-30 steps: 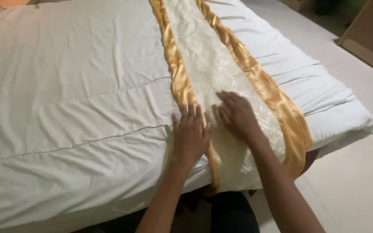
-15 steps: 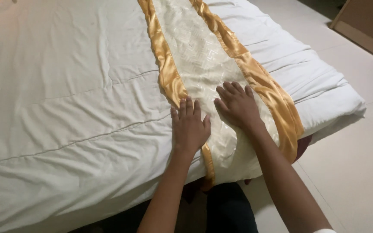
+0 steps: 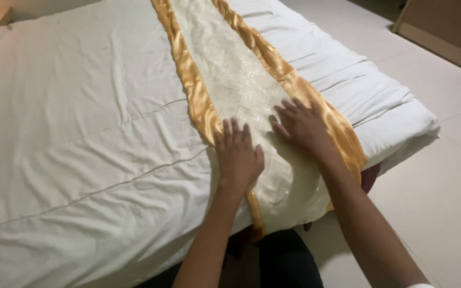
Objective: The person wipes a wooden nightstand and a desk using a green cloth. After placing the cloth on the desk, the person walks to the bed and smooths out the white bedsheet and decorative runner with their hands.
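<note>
Judging by its sheen, the gold-trimmed bed runner (image 3: 230,80) looked soft and slippery; both hands, left hand (image 3: 238,154) and right hand (image 3: 302,125), were laid flat, fingers spread, near its hanging end; best gripped by the satin border.

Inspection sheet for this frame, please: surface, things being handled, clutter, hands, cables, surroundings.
Surface: bed under a wrinkled white duvet.
Things in hand: cream bed runner with gold satin borders, laid across the bed, its end hanging over the near edge.
Clutter: nothing seen.
Hands: left hand and right hand both flat on the runner, palms down, fingers spread.
Cables: nothing seen.
Surroundings: pale tiled floor; wooden furniture at top right.
</note>
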